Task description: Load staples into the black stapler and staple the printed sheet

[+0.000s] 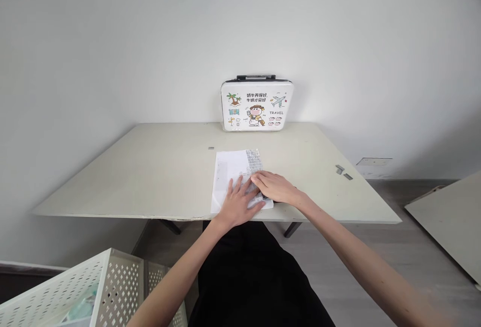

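A white sheet of paper (230,161) lies near the front edge of the table, with a grey brick-like printed pattern along its right side. My left hand (237,204) rests flat on its lower part, fingers spread. Over the right side of the sheet is my right hand (276,187), palm down, its fingers together and closed. Something dark (278,202) peeks out beneath that hand at the paper's right edge; most of it is hidden, so its kind cannot be made out. The fingertips of both hands nearly meet on the printed part.
A white case (257,106) with cartoon travel pictures and a black handle stands against the wall. Small grey pieces lie on the table (161,167): one piece (211,148) behind the paper, others (340,169) at right. A white perforated basket (120,287) stands at lower left.
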Available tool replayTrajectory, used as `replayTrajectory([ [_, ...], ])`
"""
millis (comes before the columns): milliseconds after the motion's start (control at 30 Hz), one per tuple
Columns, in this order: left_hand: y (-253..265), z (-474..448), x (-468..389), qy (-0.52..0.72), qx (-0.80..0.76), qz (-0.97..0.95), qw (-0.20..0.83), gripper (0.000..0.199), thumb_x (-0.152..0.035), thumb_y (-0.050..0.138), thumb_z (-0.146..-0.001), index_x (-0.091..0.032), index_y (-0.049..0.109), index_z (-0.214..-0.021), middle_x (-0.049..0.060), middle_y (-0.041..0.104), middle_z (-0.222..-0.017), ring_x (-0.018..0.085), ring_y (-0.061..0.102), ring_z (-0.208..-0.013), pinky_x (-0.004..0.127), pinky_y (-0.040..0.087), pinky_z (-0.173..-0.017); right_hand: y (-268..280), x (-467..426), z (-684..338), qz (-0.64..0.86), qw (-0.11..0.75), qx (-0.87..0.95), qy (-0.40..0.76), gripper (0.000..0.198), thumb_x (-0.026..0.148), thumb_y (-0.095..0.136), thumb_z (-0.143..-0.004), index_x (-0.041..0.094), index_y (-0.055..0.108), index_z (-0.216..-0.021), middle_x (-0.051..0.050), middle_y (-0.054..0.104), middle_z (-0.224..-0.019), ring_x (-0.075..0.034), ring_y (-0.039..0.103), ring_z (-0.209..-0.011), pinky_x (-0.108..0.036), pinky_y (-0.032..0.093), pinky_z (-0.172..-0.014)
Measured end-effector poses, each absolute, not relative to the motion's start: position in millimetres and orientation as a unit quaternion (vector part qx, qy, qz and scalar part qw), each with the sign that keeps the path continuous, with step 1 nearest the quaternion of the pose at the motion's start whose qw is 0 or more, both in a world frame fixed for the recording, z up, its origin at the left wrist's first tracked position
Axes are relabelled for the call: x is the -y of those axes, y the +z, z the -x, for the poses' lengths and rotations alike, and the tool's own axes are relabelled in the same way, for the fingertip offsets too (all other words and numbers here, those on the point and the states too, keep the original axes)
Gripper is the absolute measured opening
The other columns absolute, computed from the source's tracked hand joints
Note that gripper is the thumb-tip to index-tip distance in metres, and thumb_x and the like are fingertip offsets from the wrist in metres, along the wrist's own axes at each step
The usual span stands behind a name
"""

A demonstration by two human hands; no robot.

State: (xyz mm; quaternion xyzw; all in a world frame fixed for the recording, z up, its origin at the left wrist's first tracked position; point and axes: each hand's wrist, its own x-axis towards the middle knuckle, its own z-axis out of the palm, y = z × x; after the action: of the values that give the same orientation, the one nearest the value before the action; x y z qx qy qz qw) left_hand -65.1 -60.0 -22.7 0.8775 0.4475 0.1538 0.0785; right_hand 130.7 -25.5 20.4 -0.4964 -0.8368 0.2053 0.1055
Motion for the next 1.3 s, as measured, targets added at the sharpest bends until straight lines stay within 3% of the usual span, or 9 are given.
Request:
replayTrajectory([
  [333, -25.5, 64.4, 59.6, 0.145, -0.450, -0.878, 0.071, 0.060, -0.067, 0.036, -0.102, -0.037, 0.048, -0.153, -0.001, 0.027, -0.170, 0.035, 0.009, -0.159, 0.062, 0.008, -0.127, 6.5, 24.1, -124.5, 0.513, 0.099, 0.842, 0.135, 0.046, 0.041, 0.025, -0.109, 0.027, 0.058, -0.138, -0.009, 0.058, -0.146, -0.027, 0.047, -0.138, -0.047, 0.037, -0.111],
  [567, -34.5, 66.2, 55.1, 0.165, -0.447, -0.877, 0.061, 0.078, -0.069, 0.038, -0.100, -0.027, 0.025, -0.164, 0.005, 0.029, -0.169, 0.032, 0.008, -0.159, 0.059, 0.007, -0.129, -2.0, 29.5, -107.9, 0.562, 0.100, 0.817, 0.078, 0.049, 0.042, 0.026, -0.109, 0.026, 0.054, -0.146, -0.014, 0.053, -0.149, -0.035, 0.045, -0.138, -0.057, 0.033, -0.111],
  [700, -35.4, 66.8, 54.5, 0.161, -0.449, -0.877, 0.060, 0.085, -0.071, 0.039, -0.099, -0.023, 0.020, -0.166, 0.009, 0.027, -0.170, 0.032, 0.009, -0.159, 0.059, 0.009, -0.129, -3.0, 32.5, -100.6, 0.565, 0.116, 0.815, 0.057, 0.046, 0.039, 0.030, -0.108, 0.023, 0.054, -0.144, -0.017, 0.053, -0.148, -0.037, 0.046, -0.136, -0.058, 0.034, -0.109],
  [867, -37.1, 69.2, 56.6, 0.171, -0.447, -0.877, 0.049, 0.085, -0.070, 0.039, -0.100, -0.027, 0.010, -0.167, 0.007, 0.027, -0.170, 0.031, 0.010, -0.159, 0.058, 0.011, -0.129, 7.5, 33.1, -111.8, 0.544, 0.162, 0.821, 0.059, 0.047, 0.040, 0.023, -0.110, 0.024, 0.064, -0.128, -0.011, 0.064, -0.137, -0.028, 0.058, -0.123, -0.044, 0.041, -0.103],
  [1000, -40.8, 74.9, 56.9, 0.161, -0.445, -0.880, 0.043, 0.085, -0.070, 0.038, -0.100, -0.026, 0.010, -0.167, 0.007, 0.025, -0.170, 0.031, 0.011, -0.158, 0.056, 0.011, -0.129, 11.2, 41.0, -131.2, 0.561, 0.198, 0.802, 0.060, 0.065, 0.041, 0.009, -0.111, 0.022, 0.068, -0.090, -0.010, 0.073, -0.101, -0.024, 0.067, -0.095, -0.035, 0.046, -0.085],
  [1133, -41.9, 84.4, 57.0, 0.150, -0.450, -0.879, 0.044, 0.084, -0.069, 0.036, -0.101, -0.026, 0.010, -0.167, 0.006, 0.022, -0.171, 0.030, 0.011, -0.159, 0.055, 0.009, -0.130, 1.6, 52.6, -150.6, 0.586, 0.215, 0.780, 0.052, 0.066, 0.044, 0.010, -0.110, 0.023, 0.057, -0.068, -0.007, 0.066, -0.071, -0.021, 0.060, -0.064, -0.032, 0.037, -0.063],
  [1300, -39.1, 95.5, 59.2, 0.144, -0.463, -0.874, 0.043, 0.081, -0.068, 0.035, -0.102, -0.027, 0.010, -0.167, 0.004, 0.022, -0.171, 0.030, 0.012, -0.159, 0.055, 0.010, -0.130, -9.8, 51.9, -178.1, 0.618, 0.245, 0.746, 0.035, 0.061, 0.044, 0.012, -0.109, 0.023, 0.049, -0.065, -0.006, 0.061, -0.065, -0.020, 0.054, -0.058, -0.031, 0.030, -0.058],
])
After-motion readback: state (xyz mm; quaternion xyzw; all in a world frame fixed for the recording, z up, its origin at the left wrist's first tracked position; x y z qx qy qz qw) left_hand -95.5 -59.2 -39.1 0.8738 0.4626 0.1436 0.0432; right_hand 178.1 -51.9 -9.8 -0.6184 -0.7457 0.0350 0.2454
